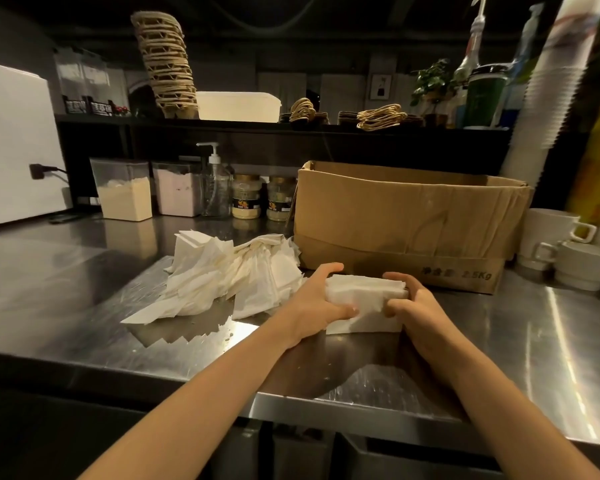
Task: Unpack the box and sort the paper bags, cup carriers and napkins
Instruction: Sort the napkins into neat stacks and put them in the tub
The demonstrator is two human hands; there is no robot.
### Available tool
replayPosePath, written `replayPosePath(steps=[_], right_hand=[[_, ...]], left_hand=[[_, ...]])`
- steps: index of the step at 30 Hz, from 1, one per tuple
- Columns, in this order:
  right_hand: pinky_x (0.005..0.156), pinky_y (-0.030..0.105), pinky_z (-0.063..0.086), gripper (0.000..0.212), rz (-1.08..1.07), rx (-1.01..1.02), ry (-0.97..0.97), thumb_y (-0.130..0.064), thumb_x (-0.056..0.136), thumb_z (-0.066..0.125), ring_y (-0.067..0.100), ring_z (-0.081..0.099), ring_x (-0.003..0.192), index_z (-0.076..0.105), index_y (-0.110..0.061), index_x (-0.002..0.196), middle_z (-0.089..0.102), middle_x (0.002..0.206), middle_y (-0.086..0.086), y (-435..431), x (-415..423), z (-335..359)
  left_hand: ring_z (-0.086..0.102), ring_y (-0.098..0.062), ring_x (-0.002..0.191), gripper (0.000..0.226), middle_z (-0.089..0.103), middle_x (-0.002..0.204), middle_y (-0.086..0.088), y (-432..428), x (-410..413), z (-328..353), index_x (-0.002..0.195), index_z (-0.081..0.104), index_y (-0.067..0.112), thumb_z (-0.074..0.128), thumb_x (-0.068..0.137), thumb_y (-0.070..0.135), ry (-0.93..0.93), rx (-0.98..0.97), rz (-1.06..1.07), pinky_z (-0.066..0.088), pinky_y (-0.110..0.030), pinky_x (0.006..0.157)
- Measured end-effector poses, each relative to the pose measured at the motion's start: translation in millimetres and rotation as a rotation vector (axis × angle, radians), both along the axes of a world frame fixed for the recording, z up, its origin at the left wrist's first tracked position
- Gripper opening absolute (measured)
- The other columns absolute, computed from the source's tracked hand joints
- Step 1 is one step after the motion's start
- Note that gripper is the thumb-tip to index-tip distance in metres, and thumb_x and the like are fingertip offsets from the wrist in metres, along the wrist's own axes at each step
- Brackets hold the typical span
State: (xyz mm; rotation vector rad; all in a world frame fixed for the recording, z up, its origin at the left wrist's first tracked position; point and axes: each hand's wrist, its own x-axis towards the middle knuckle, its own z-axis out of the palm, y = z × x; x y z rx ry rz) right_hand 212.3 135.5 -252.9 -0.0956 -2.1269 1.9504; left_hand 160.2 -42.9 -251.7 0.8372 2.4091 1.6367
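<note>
- Your left hand [321,299] and right hand [414,306] each curl round one end of a small squared stack of white paper napkins [364,296] at the centre of the frame, thumbs on its near face.
- The stack rests on the shiny steel surface [84,289], just in front of the open brown cardboard box [406,220].
- A loose heap of white napkins [229,275] lies left of centre, beside the box.
- A tall leaning stack of brown pulp cup carriers [167,64] stands on the dark shelf [222,124] at upper left.
</note>
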Motion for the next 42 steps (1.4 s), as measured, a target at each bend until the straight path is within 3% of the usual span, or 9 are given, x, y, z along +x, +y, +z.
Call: replayPosePath(steps=[7, 11, 15, 19, 25, 29, 32, 37, 42], right_hand=[[0.091, 0.047, 0.053, 0.063, 0.051, 0.016, 0.030, 0.016, 0.076, 0.053, 0.033, 0.056, 0.106, 0.048, -0.021, 0.127, 0.050, 0.118, 0.014, -2.0, 3.9, 2.1], [0.096, 0.049, 0.050, 0.065, 0.065, -0.024, 0.037, 0.009, 0.075, 0.060, 0.034, 0.055, 0.108, 0.046, -0.023, 0.130, 0.050, 0.119, 0.014, -1.7, 1.7, 1.6], [0.089, 0.043, 0.054, 0.063, 0.056, 0.035, -0.007, 0.011, 0.078, 0.058, 0.033, 0.054, 0.108, 0.047, -0.022, 0.131, 0.048, 0.122, 0.015, -3.7, -0.5, 0.7], [0.076, 0.029, 0.053, 0.070, 0.087, 0.011, -0.019, 0.013, 0.079, 0.053, 0.032, 0.054, 0.106, 0.040, -0.025, 0.137, 0.045, 0.123, 0.013, -5.5, -0.3, 1.9], [0.074, 0.032, 0.053, 0.068, 0.160, -0.050, -0.018, 0.014, 0.082, 0.044, 0.029, 0.056, 0.099, 0.040, -0.028, 0.136, 0.049, 0.120, 0.015, -6.8, 0.2, 2.5], [0.080, 0.044, 0.056, 0.063, 0.160, -0.118, 0.008, 0.005, 0.074, 0.053, 0.036, 0.057, 0.105, 0.048, -0.030, 0.126, 0.050, 0.123, 0.019, -6.8, 2.7, 3.5], [0.093, 0.053, 0.051, 0.063, 0.117, -0.126, 0.048, 0.000, 0.074, 0.058, 0.038, 0.056, 0.109, 0.045, -0.028, 0.129, 0.049, 0.122, 0.017, -4.9, 3.1, 5.7], [0.088, 0.045, 0.054, 0.072, 0.014, 0.025, 0.051, -0.005, 0.062, 0.061, 0.033, 0.058, 0.105, 0.048, -0.026, 0.129, 0.053, 0.120, 0.015, -8.3, 3.4, 4.1], [0.089, 0.046, 0.054, 0.070, 0.035, -0.017, 0.087, 0.015, 0.079, 0.055, 0.031, 0.058, 0.103, 0.041, -0.023, 0.136, 0.053, 0.115, 0.012, -5.0, 3.1, 4.3]], left_hand=[[0.047, -0.019, 0.120, 0.075, 0.045, 0.134, 0.003, -0.1, 2.2, 0.2, 0.145, 0.030, 0.036, 0.072, 0.086, 0.019, 0.107, -0.040, -0.008, 0.044, -0.039, 0.106], [0.049, -0.017, 0.121, 0.070, 0.051, 0.135, -0.001, -0.2, 0.9, 3.6, 0.144, 0.033, 0.034, 0.072, 0.087, 0.021, 0.117, 0.078, -0.005, 0.048, -0.036, 0.103], [0.052, -0.007, 0.108, 0.045, 0.055, 0.122, 0.008, 0.4, 3.6, 4.3, 0.131, 0.049, 0.027, 0.068, 0.090, 0.022, 0.175, 0.067, -0.011, 0.046, -0.009, 0.082], [0.052, -0.008, 0.100, 0.021, 0.055, 0.107, 0.013, -0.4, 3.3, 4.9, 0.115, 0.059, 0.021, 0.061, 0.094, 0.024, 0.203, 0.051, 0.047, 0.045, -0.017, 0.081], [0.036, -0.014, 0.131, 0.078, 0.033, 0.148, 0.007, -0.5, 3.8, 2.2, 0.150, 0.019, 0.034, 0.069, 0.089, 0.028, 0.131, -0.049, 0.030, 0.034, -0.027, 0.103], [0.049, -0.014, 0.119, 0.066, 0.047, 0.135, 0.002, -0.1, 4.4, 4.0, 0.142, 0.034, 0.030, 0.071, 0.088, 0.021, 0.182, 0.029, 0.048, 0.045, -0.023, 0.096], [0.049, -0.013, 0.114, 0.077, 0.046, 0.131, 0.004, -1.1, 3.1, 5.2, 0.144, 0.030, 0.031, 0.076, 0.083, 0.022, 0.132, 0.086, 0.034, 0.049, -0.026, 0.096], [0.052, -0.014, 0.113, 0.081, 0.048, 0.135, 0.001, -5.0, -0.5, 1.8, 0.146, 0.031, 0.029, 0.079, 0.080, 0.021, 0.066, 0.011, 0.030, 0.048, -0.025, 0.094], [0.056, -0.015, 0.108, 0.076, 0.050, 0.127, 0.002, -5.1, -0.7, 1.8, 0.142, 0.034, 0.029, 0.078, 0.080, 0.018, 0.044, 0.087, 0.001, 0.054, -0.026, 0.091]])
